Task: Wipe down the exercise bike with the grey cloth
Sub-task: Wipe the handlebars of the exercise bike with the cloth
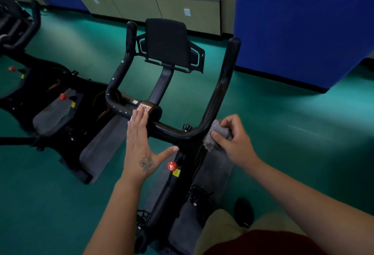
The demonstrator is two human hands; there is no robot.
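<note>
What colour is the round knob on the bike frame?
Red knob, seen in the head view.

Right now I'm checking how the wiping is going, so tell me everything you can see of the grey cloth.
The grey cloth looks soft and fuzzy, like microfibre, and is bunched into a wad rather than spread flat. The right hand grips it with thumb and fingers closed over it, hiding part of it. It is pressed against the black handlebar at the lower bend of the right-side bar. A loose end hangs below the hand. Whether it is damp cannot be told.
</note>
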